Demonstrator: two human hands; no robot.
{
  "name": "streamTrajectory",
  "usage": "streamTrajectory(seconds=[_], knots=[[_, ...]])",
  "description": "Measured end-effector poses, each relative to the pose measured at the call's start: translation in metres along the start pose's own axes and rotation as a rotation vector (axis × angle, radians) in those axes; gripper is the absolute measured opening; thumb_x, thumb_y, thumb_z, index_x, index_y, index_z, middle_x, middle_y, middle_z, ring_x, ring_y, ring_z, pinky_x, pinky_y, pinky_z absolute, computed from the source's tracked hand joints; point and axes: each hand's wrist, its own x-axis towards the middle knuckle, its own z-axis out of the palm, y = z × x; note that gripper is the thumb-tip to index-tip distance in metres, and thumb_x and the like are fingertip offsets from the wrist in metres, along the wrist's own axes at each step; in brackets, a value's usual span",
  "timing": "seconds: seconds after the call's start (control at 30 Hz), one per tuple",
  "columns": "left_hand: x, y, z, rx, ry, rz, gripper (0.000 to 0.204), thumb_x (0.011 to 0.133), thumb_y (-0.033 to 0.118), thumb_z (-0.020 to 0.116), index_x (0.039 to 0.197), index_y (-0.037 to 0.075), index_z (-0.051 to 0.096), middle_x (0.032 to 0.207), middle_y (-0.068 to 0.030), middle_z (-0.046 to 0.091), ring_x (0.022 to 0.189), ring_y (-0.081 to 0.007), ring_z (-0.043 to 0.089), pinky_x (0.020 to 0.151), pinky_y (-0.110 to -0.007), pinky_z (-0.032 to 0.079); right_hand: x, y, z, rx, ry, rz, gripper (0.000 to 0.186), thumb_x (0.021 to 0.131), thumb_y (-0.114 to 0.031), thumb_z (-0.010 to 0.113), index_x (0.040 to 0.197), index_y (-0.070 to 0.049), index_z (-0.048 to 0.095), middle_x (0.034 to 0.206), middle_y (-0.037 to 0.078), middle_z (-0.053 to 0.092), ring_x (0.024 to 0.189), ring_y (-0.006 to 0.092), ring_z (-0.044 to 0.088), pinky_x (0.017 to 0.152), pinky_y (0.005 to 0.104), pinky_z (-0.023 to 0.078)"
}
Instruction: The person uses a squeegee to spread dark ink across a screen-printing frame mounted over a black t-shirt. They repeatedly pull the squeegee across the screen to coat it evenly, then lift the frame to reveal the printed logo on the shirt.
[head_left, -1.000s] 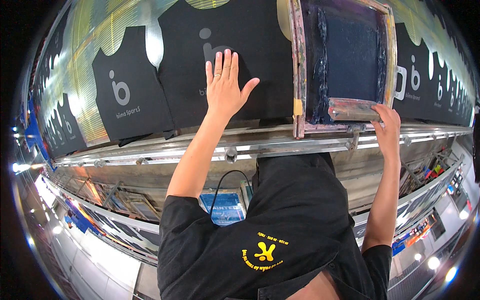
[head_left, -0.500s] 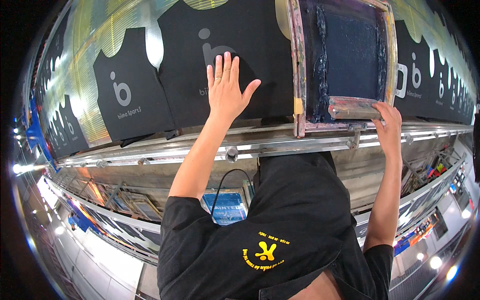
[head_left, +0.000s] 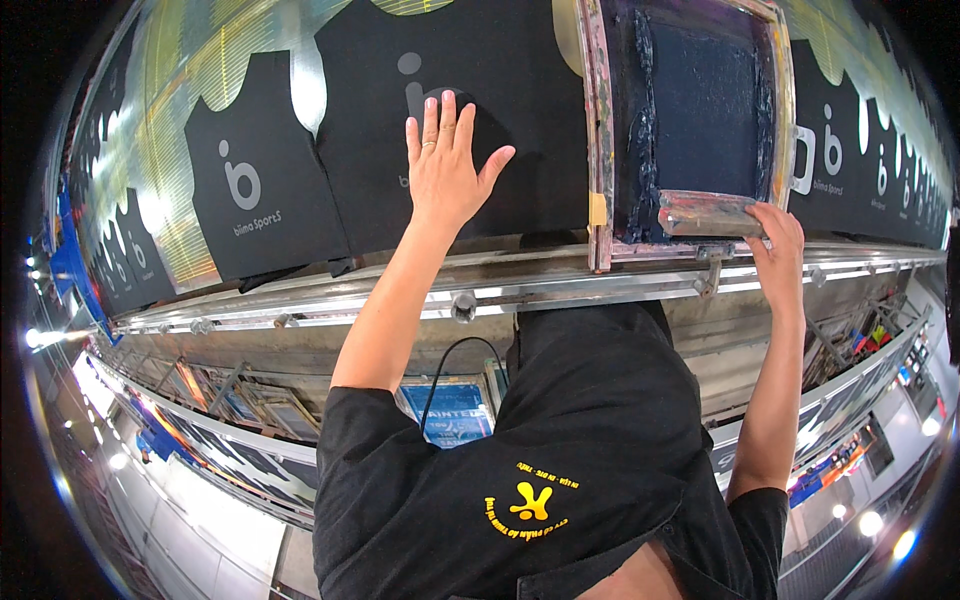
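My left hand point(head_left: 446, 175) is spread flat, palm down, over a black shirt panel point(head_left: 535, 150) with a grey printed mark. It covers part of that print; whether the palm presses on the cloth or hovers just above, I cannot tell. To the right lies a screen printing frame point(head_left: 598, 140), its rim stained and its mesh dark, with thick dark ink along both inner sides. At the frame's near end rests a squeegee point(head_left: 705, 214), long and stained. My right hand point(head_left: 779, 238) is closed round the squeegee's right end, fingers on top.
More printed black panels point(head_left: 250, 170) lie along the table to the left, and others point(head_left: 832, 140) beyond the frame on the right. A metal rail point(head_left: 400, 296) with a clamp point(head_left: 710, 270) edges the table before me. Below stand several stored frames point(head_left: 455, 408).
My left hand has shifted slightly farther away and to the left over the panel, still spread. My right hand and the squeegee have stayed in place.
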Motion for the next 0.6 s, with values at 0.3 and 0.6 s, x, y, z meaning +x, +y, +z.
streamTrajectory(seconds=[0.3,0.6], knots=[[0.0068,-0.0046,-0.002,0.033,0.033,0.04,0.077,0.103,0.072,0.049,0.148,0.01,0.06,0.169,-0.0235,0.039,0.161,-0.0385,0.03,0.131,-0.056,0.016,-0.0001,-0.0019,-0.0022,0.001,-0.016,0.013,0.049,0.082,0.002,0.075,0.129,-0.01,0.07,0.136,0.008,0.067,0.132,0.0322,0.057,0.118,0.0449,0.037],[0.0073,-0.006,-0.0043,0.043,0.016,0.047,0.076,0.104,0.071,0.049,0.146,0.01,0.062,0.169,-0.023,0.038,0.161,-0.038,0.03,0.131,-0.056,0.015,-0.0021,0.0025,-0.0002,-0.007,-0.012,0.009,0.049,0.082,0.001,0.074,0.13,-0.01,0.07,0.136,0.008,0.068,0.133,0.0323,0.057,0.118,0.0447,0.038]])
